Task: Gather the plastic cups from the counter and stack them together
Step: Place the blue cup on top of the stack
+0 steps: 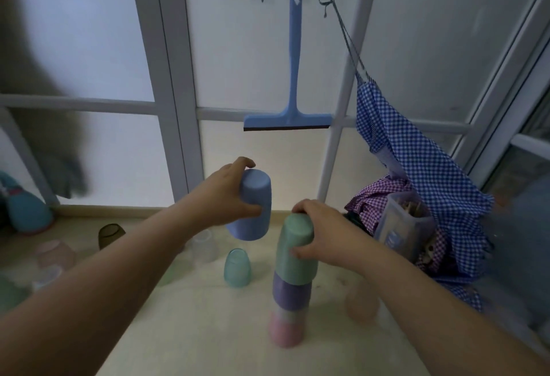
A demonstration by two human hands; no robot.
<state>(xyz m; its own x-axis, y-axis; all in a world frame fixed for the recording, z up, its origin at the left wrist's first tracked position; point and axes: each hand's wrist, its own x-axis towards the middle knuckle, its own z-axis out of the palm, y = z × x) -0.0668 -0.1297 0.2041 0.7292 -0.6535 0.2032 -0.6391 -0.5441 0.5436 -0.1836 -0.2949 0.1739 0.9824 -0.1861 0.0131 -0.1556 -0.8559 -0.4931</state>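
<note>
A stack of upside-down plastic cups (290,301) stands on the beige counter (208,331): pink at the bottom, purple above it, green cup (293,259) on top. My right hand (320,234) grips the green top cup. My left hand (226,194) holds a blue cup (253,206) upside down in the air, left of and slightly above the stack's top. A small teal cup (237,268) stands inverted on the counter left of the stack. A pale peach cup (361,304) sits to the stack's right.
Several clear and tinted cups (111,234) stand at the left. Checked cloths (416,167) and a clear plastic container (401,227) crowd the right. A blue squeegee (293,78) hangs on the window behind.
</note>
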